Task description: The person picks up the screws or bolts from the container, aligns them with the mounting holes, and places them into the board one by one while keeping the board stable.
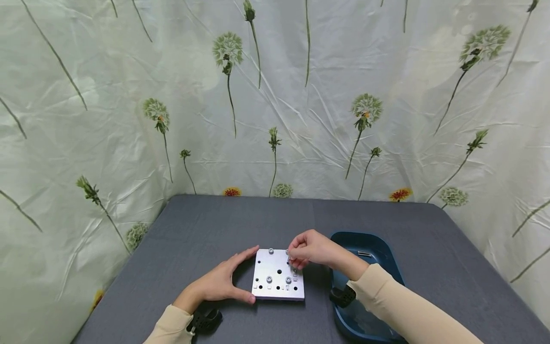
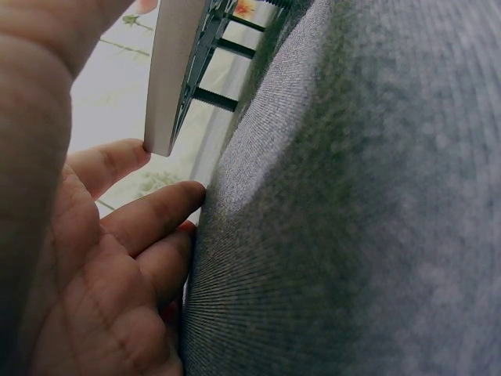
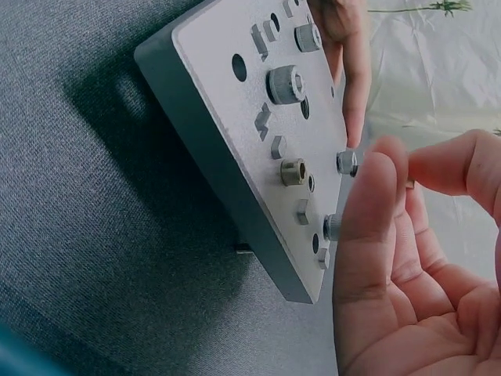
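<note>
A silver metal plate (image 1: 266,263) with holes and cut-outs lies on the table, several socket-head bolts (image 3: 286,84) in it. One bolt with a brass-coloured head (image 3: 293,171) stands near its right edge. Beneath the plate, dark threaded shanks (image 2: 215,98) reach down toward the table. My left hand (image 1: 216,282) is spread along the plate's left side, index finger at the far corner and thumb at the near corner. Over the far right part, my right hand (image 1: 311,248) pinches a small brassy piece (image 3: 410,184), mostly covered by the fingers; its kind cannot be made out.
A dark blue tray (image 1: 388,253) stands right of the plate, beneath my right forearm, with small metal pins (image 1: 364,253) inside. The grey table (image 1: 223,220) meets a flower-printed curtain (image 1: 292,95) at its far edge.
</note>
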